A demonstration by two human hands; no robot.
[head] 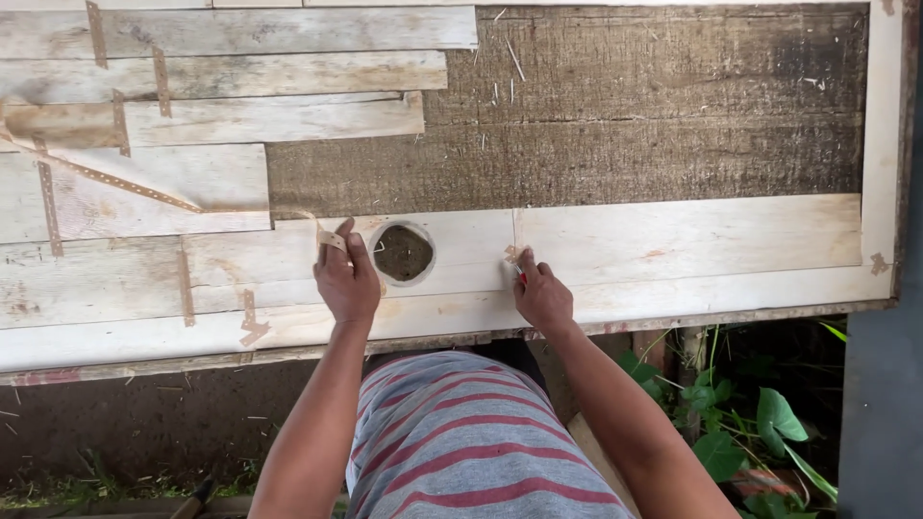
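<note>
Pale veneer sheets (673,240) lie on a dark rough board (596,125). One sheet has a round hole (402,253) showing the dark board beneath. My left hand (346,279) rests just left of the hole and pinches a strip of tan paper tape (330,238) that trails off to the upper left. My right hand (540,293) presses on the seam between two veneer pieces, right of the hole, holding a small red-tipped tool and a bit of tape (512,255).
More veneer pieces (221,77) joined with tape strips cover the left side. A pale frame edge (883,144) runs down the right. Bare ground (144,423) and green plants (760,423) lie below the board's near edge.
</note>
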